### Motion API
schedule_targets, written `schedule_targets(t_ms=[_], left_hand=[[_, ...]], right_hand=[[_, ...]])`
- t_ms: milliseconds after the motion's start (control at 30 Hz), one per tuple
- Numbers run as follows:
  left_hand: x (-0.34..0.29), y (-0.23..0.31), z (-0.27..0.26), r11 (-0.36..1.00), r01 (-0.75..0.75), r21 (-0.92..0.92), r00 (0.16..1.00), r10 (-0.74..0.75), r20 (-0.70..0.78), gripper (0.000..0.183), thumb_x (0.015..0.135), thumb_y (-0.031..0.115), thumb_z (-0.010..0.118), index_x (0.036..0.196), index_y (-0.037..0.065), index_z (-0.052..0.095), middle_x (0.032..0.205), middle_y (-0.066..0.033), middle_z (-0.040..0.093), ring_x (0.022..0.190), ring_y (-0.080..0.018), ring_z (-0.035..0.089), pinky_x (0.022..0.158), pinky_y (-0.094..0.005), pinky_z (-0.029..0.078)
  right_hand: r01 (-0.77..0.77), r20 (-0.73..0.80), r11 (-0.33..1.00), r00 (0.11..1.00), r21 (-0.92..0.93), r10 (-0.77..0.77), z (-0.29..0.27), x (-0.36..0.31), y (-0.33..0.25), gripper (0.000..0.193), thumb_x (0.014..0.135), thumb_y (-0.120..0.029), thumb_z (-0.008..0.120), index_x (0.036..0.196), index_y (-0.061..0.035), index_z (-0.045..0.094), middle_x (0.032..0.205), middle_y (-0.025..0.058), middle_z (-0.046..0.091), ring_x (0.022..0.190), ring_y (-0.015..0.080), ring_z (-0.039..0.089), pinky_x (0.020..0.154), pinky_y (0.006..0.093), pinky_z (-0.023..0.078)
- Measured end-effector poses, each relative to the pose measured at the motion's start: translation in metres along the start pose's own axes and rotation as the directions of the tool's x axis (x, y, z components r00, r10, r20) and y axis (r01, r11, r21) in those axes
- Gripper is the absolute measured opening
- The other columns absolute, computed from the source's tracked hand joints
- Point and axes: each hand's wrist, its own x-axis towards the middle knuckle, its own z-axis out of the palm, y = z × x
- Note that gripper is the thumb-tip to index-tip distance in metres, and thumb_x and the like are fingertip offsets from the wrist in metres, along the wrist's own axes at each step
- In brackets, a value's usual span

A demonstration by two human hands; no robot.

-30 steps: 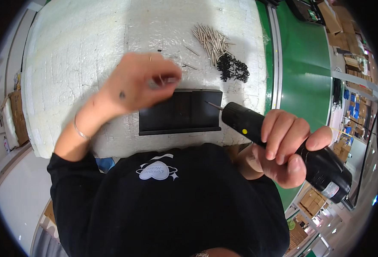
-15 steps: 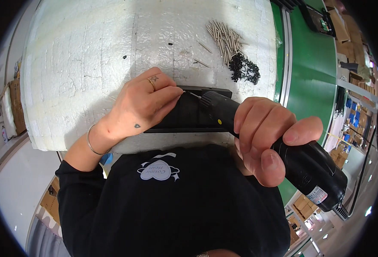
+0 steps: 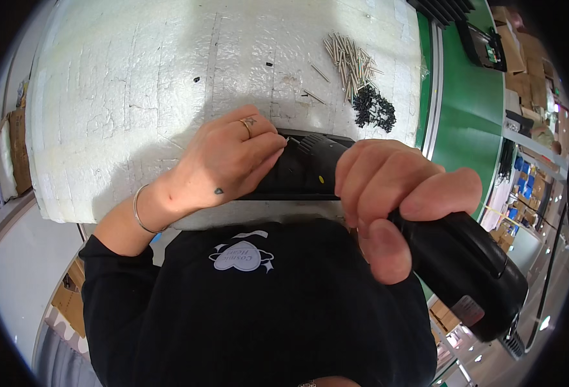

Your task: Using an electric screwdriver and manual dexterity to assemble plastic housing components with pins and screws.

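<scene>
In my right hand (image 3: pixel 403 187) is a black electric screwdriver (image 3: pixel 468 258), its body tilted so the nose (image 3: pixel 326 155) points left toward my left hand. My left hand (image 3: pixel 229 158) is closed in a pinch right at the tip of the driver. Whatever lies between its thumb and finger is too small to make out. Beneath both hands sits a flat black rectangular part (image 3: pixel 297 189), partly covered by the left hand and the driver's nose.
A pile of thin metal rods (image 3: pixel 349 61) and a heap of small black screws (image 3: pixel 374 108) lie at the far right of the padded white work surface (image 3: pixel 123 77). Two small black bits lie farther left. Beyond the right edge run a metal rail (image 3: pixel 434 90) and a green surface (image 3: pixel 465 116).
My right hand and the screwdriver have shifted slightly left, the driver's rear end dropping lower. My left hand has moved a little right, still pinched. The view has shifted slightly too.
</scene>
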Motion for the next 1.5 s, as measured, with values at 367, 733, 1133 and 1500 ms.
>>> schedule_targets(t_ms=[367, 733, 1133, 1500], left_hand=[[-0.001, 0.005, 0.006, 0.998, 0.058, 0.008, 0.995, -0.059, 0.077, 0.005, 0.081, 0.007, 0.066, 0.083, 0.004, 0.063, 0.081, -0.0073, 0.059, 0.080, -0.0283, 0.059, 0.067, -0.0383, 0.051], [0.001, 0.006, -0.001, 0.999, -0.050, -0.001, 0.976, 0.049, 0.211, 0.016, 0.073, 0.010, 0.076, 0.075, 0.006, 0.061, 0.069, -0.0054, 0.053, 0.067, -0.0255, 0.054, 0.057, -0.0361, 0.046], [0.027, -0.012, -0.009, 0.990, 0.039, 0.133, 0.999, -0.039, -0.010, 0.013, 0.076, 0.015, 0.075, 0.082, 0.009, 0.065, 0.075, -0.0027, 0.057, 0.080, -0.0244, 0.057, 0.063, -0.0367, 0.049], [0.049, -0.020, -0.001, 0.992, -0.104, 0.068, 0.993, 0.107, -0.055, 0.015, 0.076, 0.011, 0.076, 0.090, 0.012, 0.071, 0.083, -0.0026, 0.066, 0.084, -0.0207, 0.061, 0.069, -0.0304, 0.051]], right_hand=[[-0.084, 0.107, 0.995, 0.990, -0.048, 0.089, 0.010, 0.010, -0.002, 0.036, 0.077, 0.005, 0.064, 0.099, -0.0100, 0.040, 0.065, 0.0044, 0.054, 0.052, 0.0166, 0.052, 0.052, 0.0339, 0.044], [0.103, -0.278, 0.978, 0.959, 0.183, -0.049, -0.017, 0.014, 0.012, 0.029, 0.082, 0.003, 0.052, 0.107, -0.0066, 0.041, 0.066, 0.0053, 0.048, 0.051, 0.0139, 0.043, 0.052, 0.0290, 0.040], [0.107, -0.392, 0.989, 0.918, 0.098, -0.061, -0.020, 0.016, 0.035, 0.032, 0.079, 0.006, 0.054, 0.107, -0.0032, 0.041, 0.068, 0.0072, 0.050, 0.050, 0.0139, 0.046, 0.050, 0.0305, 0.044], [0.166, -0.154, 0.983, 0.976, 0.073, -0.153, -0.018, 0.011, -0.017, 0.030, 0.083, -0.013, 0.050, 0.113, -0.0104, 0.048, 0.067, -0.0024, 0.045, 0.058, 0.0092, 0.045, 0.061, 0.0280, 0.036]])
